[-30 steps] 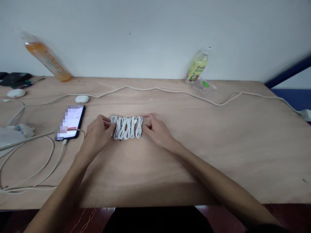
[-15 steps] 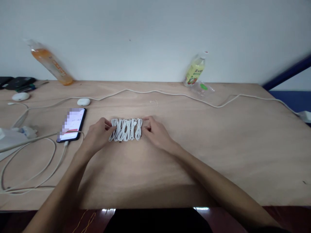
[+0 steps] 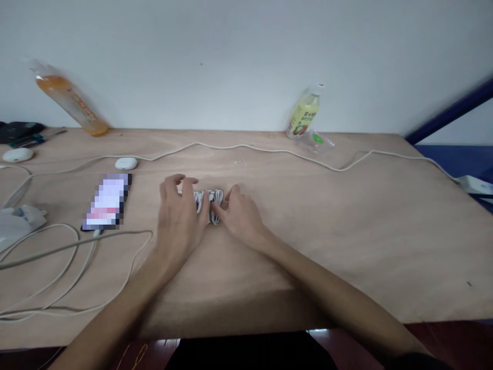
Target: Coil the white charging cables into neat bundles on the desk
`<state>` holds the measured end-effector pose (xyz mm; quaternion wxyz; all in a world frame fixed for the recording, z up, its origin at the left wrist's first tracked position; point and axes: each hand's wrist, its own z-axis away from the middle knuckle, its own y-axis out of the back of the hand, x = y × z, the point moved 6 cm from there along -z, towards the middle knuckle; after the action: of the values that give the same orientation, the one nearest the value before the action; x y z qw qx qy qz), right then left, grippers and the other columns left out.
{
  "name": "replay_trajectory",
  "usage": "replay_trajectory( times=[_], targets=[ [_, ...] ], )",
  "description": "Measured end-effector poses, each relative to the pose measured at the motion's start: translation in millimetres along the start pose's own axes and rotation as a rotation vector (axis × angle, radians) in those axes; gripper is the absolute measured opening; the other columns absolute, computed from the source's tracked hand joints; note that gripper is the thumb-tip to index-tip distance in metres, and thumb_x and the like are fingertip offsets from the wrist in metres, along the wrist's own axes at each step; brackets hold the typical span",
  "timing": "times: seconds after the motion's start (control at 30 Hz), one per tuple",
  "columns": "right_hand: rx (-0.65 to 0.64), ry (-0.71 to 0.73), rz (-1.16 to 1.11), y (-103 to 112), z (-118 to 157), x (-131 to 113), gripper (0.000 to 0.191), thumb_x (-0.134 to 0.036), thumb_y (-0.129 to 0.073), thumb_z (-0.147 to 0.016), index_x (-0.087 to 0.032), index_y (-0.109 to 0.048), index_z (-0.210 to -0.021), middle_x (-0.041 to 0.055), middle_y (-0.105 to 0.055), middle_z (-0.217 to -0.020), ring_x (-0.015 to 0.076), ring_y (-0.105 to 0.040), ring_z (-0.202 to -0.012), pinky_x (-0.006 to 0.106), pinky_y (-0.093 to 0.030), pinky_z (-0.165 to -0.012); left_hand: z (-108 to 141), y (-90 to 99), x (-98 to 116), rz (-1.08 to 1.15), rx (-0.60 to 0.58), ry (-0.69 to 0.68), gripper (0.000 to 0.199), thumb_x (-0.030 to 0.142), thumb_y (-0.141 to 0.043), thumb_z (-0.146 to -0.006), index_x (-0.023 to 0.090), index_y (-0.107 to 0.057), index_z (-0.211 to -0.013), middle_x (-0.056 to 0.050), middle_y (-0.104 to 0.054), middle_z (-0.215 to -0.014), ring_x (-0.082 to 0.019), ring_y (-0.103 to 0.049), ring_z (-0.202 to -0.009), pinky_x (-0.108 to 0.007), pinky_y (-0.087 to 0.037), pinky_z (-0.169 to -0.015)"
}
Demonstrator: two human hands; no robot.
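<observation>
A row of coiled white cables [image 3: 217, 197] lies on the wooden table in front of me. Held above its left part is my left hand [image 3: 181, 210], fingers apart, its thumb reaching over the coils and covering most of them. At the right end, my right hand [image 3: 241, 210] has its thumb on the last coil and its curled fingers against the outer side. A small white plug end shows between the two thumbs. The undersides of the coils are hidden.
A phone [image 3: 108, 200] on a charging cable lies to the left, with looped cords [image 3: 73, 257] nearby. White earbud cases [image 3: 126, 163] sit further back. An orange drink bottle [image 3: 73, 105] and a yellow-green bottle [image 3: 304, 113] lean on the wall. A long white cord [image 3: 246, 147] crosses behind.
My left hand has let go of the row's left end and moved right over the coils, fingers spreading. My right thumb has come onto the end coil. The view has shifted slightly.
</observation>
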<state>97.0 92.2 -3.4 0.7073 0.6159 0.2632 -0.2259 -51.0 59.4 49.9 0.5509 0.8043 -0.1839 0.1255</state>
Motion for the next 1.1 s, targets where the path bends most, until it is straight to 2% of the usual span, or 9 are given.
replay_trajectory(
  times=[0.1,0.27,0.47,0.57,0.67,0.77,0.87,1.0,1.1],
  targets=[
    [-0.071,0.079,0.07,-4.5,-2.9,-8.2,0.02,-0.032,-0.068,-0.101,-0.016,-0.074,-0.111,0.0197,-0.08,-0.102,0.036,-0.076,-0.091,0.04,-0.051,-0.073,2.0,-12.0,21.8,0.08,-0.036,-0.151,0.024,0.031,-0.051,-0.107,0.022,-0.067,-0.123,-0.019,-0.062,-0.141,-0.038,-0.061,-0.131,-0.058,-0.056,-0.11],
    [-0.128,0.178,0.128,-0.2,-2.2,-13.0,0.021,-0.023,-0.065,-0.101,-0.016,-0.082,-0.111,0.0195,-0.084,-0.106,0.0337,-0.08,-0.093,0.037,-0.052,-0.072,-3.5,-28.8,37.2,0.178,-0.103,-0.275,0.022,0.025,-0.047,-0.109,0.021,-0.068,-0.114,-0.014,-0.07,-0.122,-0.032,-0.067,-0.117,-0.052,-0.058,-0.105],
    [-0.211,0.092,0.266,17.1,4.3,1.0,0.028,-0.018,-0.059,-0.101,-0.011,-0.083,-0.115,0.0214,-0.086,-0.112,0.0336,-0.082,-0.102,0.033,-0.051,-0.073,6.2,-50.7,41.0,0.286,-0.144,-0.222,0.029,0.018,-0.042,-0.108,0.018,-0.066,-0.123,-0.016,-0.071,-0.127,-0.03,-0.071,-0.118,-0.05,-0.06,-0.105],
    [-0.166,-0.036,0.266,31.4,7.3,19.8,0.026,-0.025,-0.059,-0.103,-0.015,-0.083,-0.099,0.0195,-0.086,-0.106,0.0308,-0.081,-0.095,0.032,-0.047,-0.068,15.9,-63.9,43.6,0.324,-0.198,-0.205,0.038,0.027,-0.037,-0.113,0.013,-0.058,-0.141,-0.023,-0.072,-0.137,-0.035,-0.07,-0.131,-0.056,-0.057,-0.113],
    [-0.1,-0.07,0.202,41.9,10.3,33.0,0.017,-0.021,-0.065,-0.096,-0.019,-0.078,-0.085,0.0128,-0.084,-0.092,0.0265,-0.076,-0.084,0.031,-0.043,-0.068,23.4,-77.5,41.4,0.331,-0.239,-0.164,0.065,0.045,-0.039,-0.115,0.008,-0.03,-0.167,-0.031,-0.056,-0.164,-0.04,-0.055,-0.155,-0.063,-0.046,-0.125],
    [-0.051,-0.097,0.145,45.8,11.7,42.1,0.013,-0.02,-0.068,-0.092,-0.021,-0.073,-0.08,0.0071,-0.078,-0.081,0.0234,-0.071,-0.076,0.031,-0.04,-0.068,30.5,-90.9,39.8,0.295,-0.304,-0.175,0.073,0.053,-0.035,-0.115,0.005,-0.026,-0.169,-0.034,-0.042,-0.174,-0.042,-0.035,-0.168,-0.068,-0.029,-0.135],
    [-0.013,-0.089,0.089,43.7,10.7,49.3,0.013,-0.02,-0.07,-0.088,-0.022,-0.068,-0.076,0.0052,-0.074,-0.078,0.0219,-0.067,-0.075,0.031,-0.039,-0.069,35.5,-93.8,37.0,0.305,-0.287,-0.17,0.073,0.053,-0.034,-0.115,0.005,-0.028,-0.17,-0.033,-0.038,-0.177,-0.042,-0.027,-0.171,-0.069,-0.025,-0.137],
    [0.07,0.017,-0.146,38.1,9.0,60.8,0.022,-0.024,-0.07,-0.085,-0.024,-0.056,-0.069,-0.0001,-0.064,-0.068,0.0173,-0.057,-0.066,0.029,-0.039,-0.065,38.9,-83.3,34.9,0.447,-0.196,-0.134,0.06,0.045,-0.04,-0.116,0.016,-0.038,-0.168,-0.024,-0.048,-0.174,-0.037,-0.04,-0.167,-0.066,-0.033,-0.135],
    [-0.043,0.084,-0.596,26.3,7.9,67.1,0.02,-0.037,-0.063,-0.091,-0.024,-0.058,-0.076,-0.0026,-0.062,-0.065,0.0142,-0.052,-0.054,0.027,-0.04,-0.052,38.4,-76.6,33.3,0.65,-0.162,-0.045,0.055,0.043,-0.05,-0.113,0.019,-0.048,-0.162,-0.022,-0.058,-0.167,-0.034,-0.056,-0.155,-0.063,-0.044,-0.13]
  ],
)
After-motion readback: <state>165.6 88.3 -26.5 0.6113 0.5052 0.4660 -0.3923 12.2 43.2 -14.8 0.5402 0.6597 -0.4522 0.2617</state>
